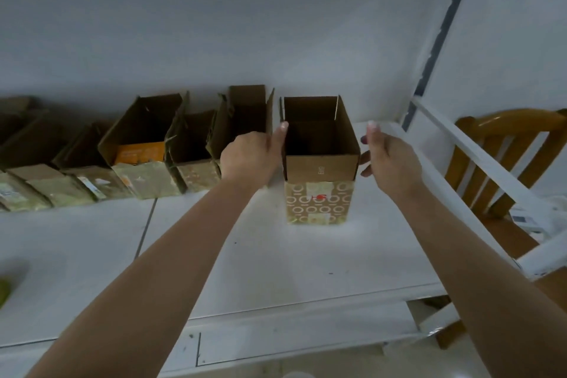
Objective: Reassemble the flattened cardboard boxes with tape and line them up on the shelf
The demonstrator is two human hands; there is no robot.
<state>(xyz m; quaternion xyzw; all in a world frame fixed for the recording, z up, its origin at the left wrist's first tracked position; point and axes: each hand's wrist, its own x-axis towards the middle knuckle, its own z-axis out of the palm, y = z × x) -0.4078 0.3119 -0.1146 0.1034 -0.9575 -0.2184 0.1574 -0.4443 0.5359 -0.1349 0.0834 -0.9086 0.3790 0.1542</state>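
On the white shelf (276,255), at the right end of the row of open cardboard boxes (147,144), stands the patterned box (319,159) I am placing, upright, top flaps raised, its mouth open toward me. My left hand (251,153) lies flat against its left wall, fingers straight, squeezed between it and the neighbouring tall box (245,120). My right hand (389,159) is just off its right side, fingers relaxed and spread; I cannot tell whether its fingertips touch the cardboard. So neither grip is clamped on anything: both are apart, steadying at most.

What worries me is the alignment. This box sits further forward than the row, and a one-sided push from my left hand could skew it or slide it rightward toward the shelf's end rail (478,159), beyond which a wooden chair (503,163) stands. It is tall, narrow and presumably empty, so a nudge high on the wall could tip it. Drawing my left hand out of that tight gap could also drag the neighbour's flap or shift the tall box out of line.
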